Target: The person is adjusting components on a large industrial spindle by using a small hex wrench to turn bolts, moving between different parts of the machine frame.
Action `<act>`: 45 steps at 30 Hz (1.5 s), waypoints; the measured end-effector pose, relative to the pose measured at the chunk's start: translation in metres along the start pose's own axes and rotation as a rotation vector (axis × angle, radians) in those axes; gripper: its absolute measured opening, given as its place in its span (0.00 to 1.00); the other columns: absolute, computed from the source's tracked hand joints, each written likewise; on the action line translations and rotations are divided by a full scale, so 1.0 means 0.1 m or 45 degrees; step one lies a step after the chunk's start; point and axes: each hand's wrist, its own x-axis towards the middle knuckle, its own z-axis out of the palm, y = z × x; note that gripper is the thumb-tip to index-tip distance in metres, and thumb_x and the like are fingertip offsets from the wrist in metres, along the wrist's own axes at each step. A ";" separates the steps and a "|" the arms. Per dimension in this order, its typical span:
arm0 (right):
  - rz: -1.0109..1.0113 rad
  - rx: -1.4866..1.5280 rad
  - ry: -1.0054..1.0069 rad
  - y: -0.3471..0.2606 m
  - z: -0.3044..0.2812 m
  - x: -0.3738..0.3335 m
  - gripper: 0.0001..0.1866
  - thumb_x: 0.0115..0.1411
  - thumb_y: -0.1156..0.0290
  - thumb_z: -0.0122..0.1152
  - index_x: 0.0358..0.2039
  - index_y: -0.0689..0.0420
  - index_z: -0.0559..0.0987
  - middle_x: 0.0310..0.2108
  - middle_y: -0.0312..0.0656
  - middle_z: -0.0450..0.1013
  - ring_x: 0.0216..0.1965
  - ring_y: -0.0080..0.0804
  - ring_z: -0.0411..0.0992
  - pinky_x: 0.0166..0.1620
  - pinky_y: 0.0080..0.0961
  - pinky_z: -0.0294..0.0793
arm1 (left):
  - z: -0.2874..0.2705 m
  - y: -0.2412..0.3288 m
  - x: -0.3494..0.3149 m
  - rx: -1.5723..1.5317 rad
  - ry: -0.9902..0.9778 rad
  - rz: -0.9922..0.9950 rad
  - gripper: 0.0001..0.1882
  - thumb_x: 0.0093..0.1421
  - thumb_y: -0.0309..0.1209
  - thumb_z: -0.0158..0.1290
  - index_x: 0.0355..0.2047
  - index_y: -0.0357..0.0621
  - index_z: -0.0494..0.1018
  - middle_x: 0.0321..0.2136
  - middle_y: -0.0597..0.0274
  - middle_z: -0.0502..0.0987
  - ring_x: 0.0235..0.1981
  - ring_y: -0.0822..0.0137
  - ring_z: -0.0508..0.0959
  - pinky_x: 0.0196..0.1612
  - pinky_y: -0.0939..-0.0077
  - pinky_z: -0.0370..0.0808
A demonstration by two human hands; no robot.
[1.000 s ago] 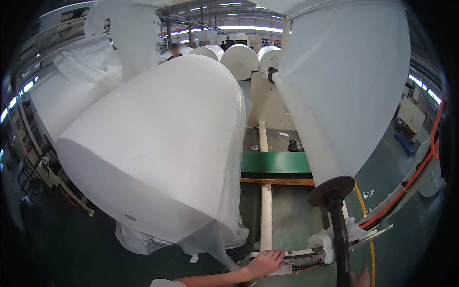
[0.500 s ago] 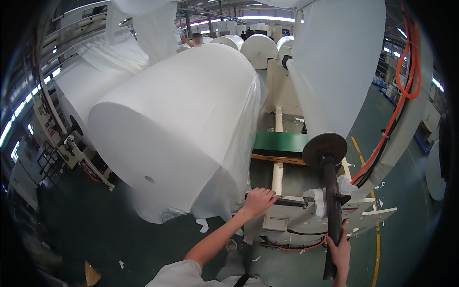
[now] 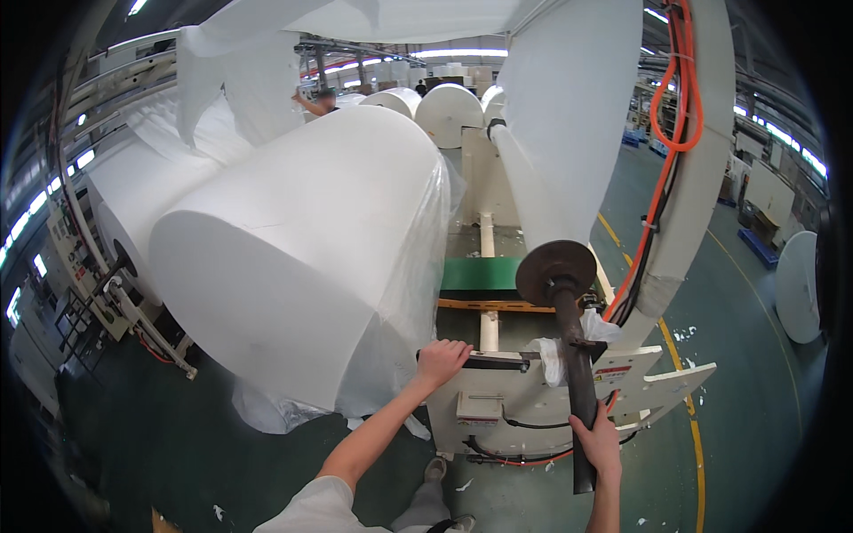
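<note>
My left hand [image 3: 444,361] is closed around the end of a dark lever [image 3: 498,361] along the top edge of a cream machine frame [image 3: 533,409]. My right hand [image 3: 597,441] grips the lower part of a dark metal shaft [image 3: 579,377], thumb on its left side and fingers partly hidden behind it. The shaft carries a round brown flange [image 3: 556,271], beyond which a narrow roll of white sheet [image 3: 560,178] runs up and away. Left of my hands lies a huge white paper roll [image 3: 293,231], with clear plastic film [image 3: 391,338] hanging from its near right end.
Orange and black hoses [image 3: 668,169] run down a cream post at right. A green panel [image 3: 480,278] lies between the big roll and the flange. Another large roll [image 3: 133,213] stands at left. A person [image 3: 322,103] is behind the big roll, arm raised. Paper scraps litter the green floor.
The view has swung slightly to the right, so the machine and rolls sit further left in it. Both hands keep their holds on the lever and the shaft.
</note>
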 end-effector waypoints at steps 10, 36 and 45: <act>0.097 0.014 -0.051 0.08 -0.03 0.01 0.46 0.59 0.46 0.65 0.66 0.65 0.62 0.44 0.64 0.78 0.47 0.62 0.77 0.51 0.48 0.76 | 0.00 0.08 0.07 -0.019 -0.040 0.019 0.14 0.64 0.37 0.57 0.21 0.49 0.74 0.17 0.62 0.76 0.20 0.58 0.77 0.26 0.62 0.72; -0.001 0.087 0.010 0.11 0.06 0.02 0.44 0.59 0.53 0.68 0.66 0.68 0.62 0.44 0.66 0.78 0.48 0.64 0.76 0.50 0.46 0.75 | 0.01 -0.01 0.00 0.095 0.081 0.124 0.14 0.61 0.35 0.59 0.18 0.51 0.71 0.17 0.68 0.71 0.20 0.65 0.75 0.26 0.68 0.71; 0.059 0.002 -0.006 0.00 0.03 0.01 0.45 0.59 0.47 0.66 0.67 0.65 0.62 0.46 0.65 0.78 0.49 0.63 0.76 0.51 0.47 0.76 | 0.10 -0.07 -0.05 0.051 0.073 0.087 0.13 0.61 0.35 0.58 0.19 0.51 0.72 0.17 0.66 0.74 0.21 0.63 0.76 0.25 0.66 0.72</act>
